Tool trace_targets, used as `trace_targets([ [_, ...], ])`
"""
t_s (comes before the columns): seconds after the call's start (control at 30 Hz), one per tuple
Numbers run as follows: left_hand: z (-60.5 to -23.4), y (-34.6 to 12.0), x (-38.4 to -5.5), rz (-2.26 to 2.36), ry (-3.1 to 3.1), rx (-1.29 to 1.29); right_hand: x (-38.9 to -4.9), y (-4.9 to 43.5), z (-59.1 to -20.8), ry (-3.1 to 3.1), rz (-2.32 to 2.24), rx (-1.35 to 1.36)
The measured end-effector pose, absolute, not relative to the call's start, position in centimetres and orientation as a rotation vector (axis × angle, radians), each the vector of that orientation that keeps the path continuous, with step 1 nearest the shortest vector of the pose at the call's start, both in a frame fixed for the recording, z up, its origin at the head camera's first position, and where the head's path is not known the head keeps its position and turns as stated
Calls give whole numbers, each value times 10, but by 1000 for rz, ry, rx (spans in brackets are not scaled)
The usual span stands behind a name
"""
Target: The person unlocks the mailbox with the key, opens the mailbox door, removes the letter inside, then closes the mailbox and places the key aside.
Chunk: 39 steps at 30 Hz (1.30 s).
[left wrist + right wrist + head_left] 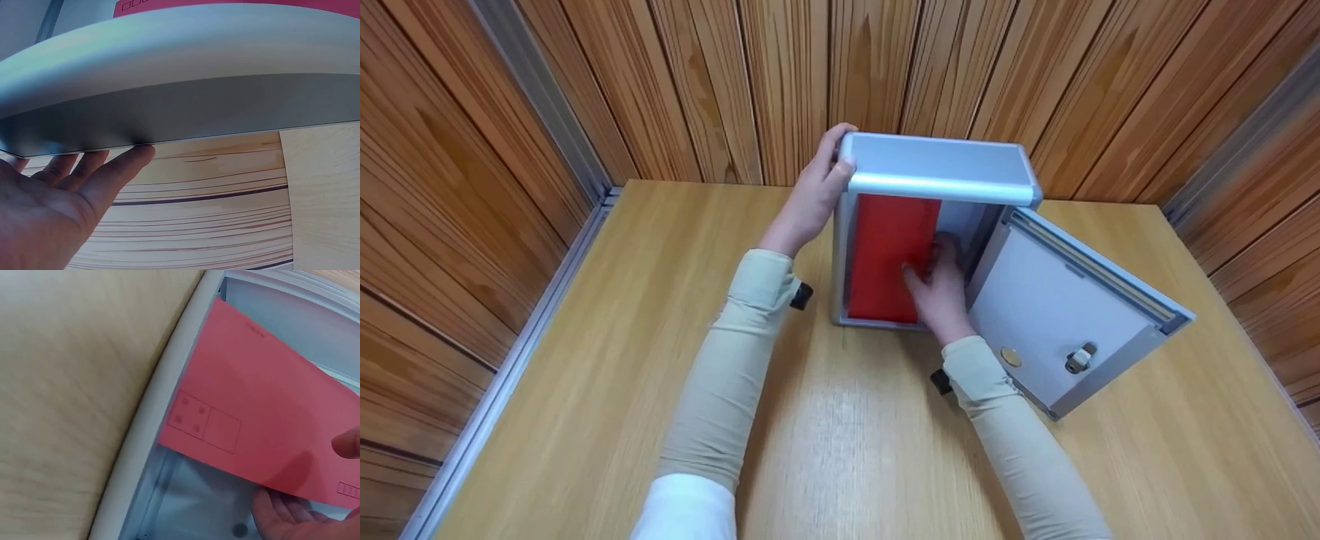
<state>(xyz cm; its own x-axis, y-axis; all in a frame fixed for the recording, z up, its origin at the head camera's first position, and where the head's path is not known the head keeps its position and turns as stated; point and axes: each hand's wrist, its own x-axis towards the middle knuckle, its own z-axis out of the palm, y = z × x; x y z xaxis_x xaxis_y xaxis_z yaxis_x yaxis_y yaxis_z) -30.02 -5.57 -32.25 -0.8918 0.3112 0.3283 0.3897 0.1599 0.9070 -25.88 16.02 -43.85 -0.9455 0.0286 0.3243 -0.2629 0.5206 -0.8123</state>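
A silver metal mailbox [937, 165] stands on the table with its front open. My left hand [819, 187] holds its upper left corner, fingers around the back edge; in the left wrist view the fingers [121, 169] lie along the far edge of the side wall. Inside, a red envelope [889, 255] with printed boxes stands upright against the left side. My right hand [941, 289] reaches into the mailbox and grips the envelope's right edge, fingers behind it and thumb in front. Whether the thumb [347, 443] presses on the paper is hard to tell.
The mailbox door [1057, 300] swings out to the right, a lock cam [1081, 358] on its inner face, beside my right forearm. Wooden table top [840, 435] extends in front. Plank walls [780, 82] rise behind and at both sides.
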Motion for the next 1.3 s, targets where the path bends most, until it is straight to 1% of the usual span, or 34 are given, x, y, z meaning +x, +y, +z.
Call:
trace_targets([
  [0.47,-320,-56,-302,-1839,-2347,-727,-261,158,-440,-2416,1441,215],
  [0.7,-321,-56,-302,-1847,-2345,-733,-256,159,-437,-2401,1438,212],
  [1.0,-323,-56,-301,-1866,-2341,-716,-239,159,-422,-2350,1301,249],
  [1.3,-322,-56,-301,-1862,-2350,-710,-212,168,-410,-2375,1319,304],
])
